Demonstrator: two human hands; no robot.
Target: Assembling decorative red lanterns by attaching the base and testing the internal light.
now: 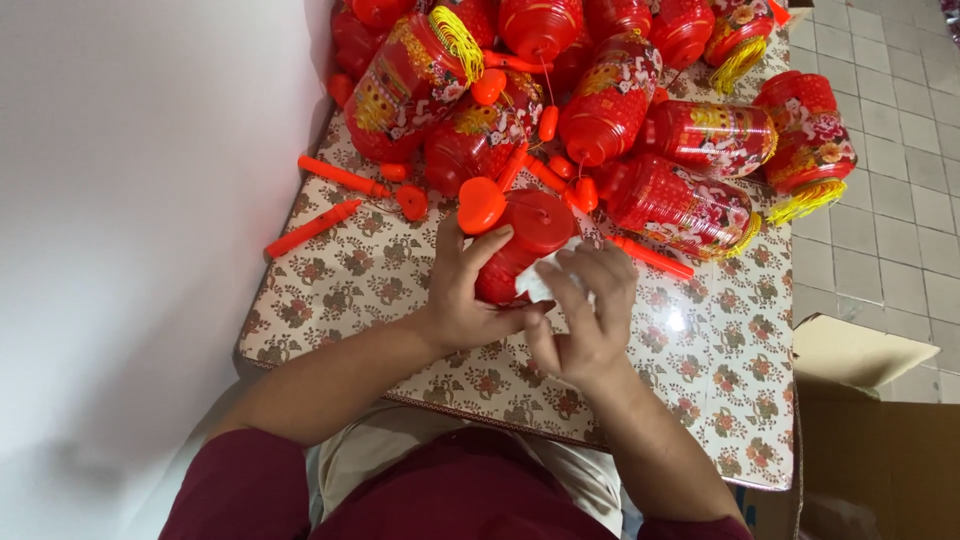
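The left hand [462, 290] is gripping a red plastic lantern [520, 245] at centre, while the right hand [585, 320] is pinching a white scrap [535, 285] against it. The floral tabletop [700, 350] is carrying a lantern pile [620, 110] at twelve o'clock; a white wall [130, 250] is standing at nine, a tiled floor [890, 200] at three.

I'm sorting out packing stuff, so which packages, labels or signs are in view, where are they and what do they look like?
Cardboard box: on the floor at the table's right corner, brown, flaps open.
White sheet: pinched in the right hand against the red lantern that the left hand holds; whether it is a label is unclear.
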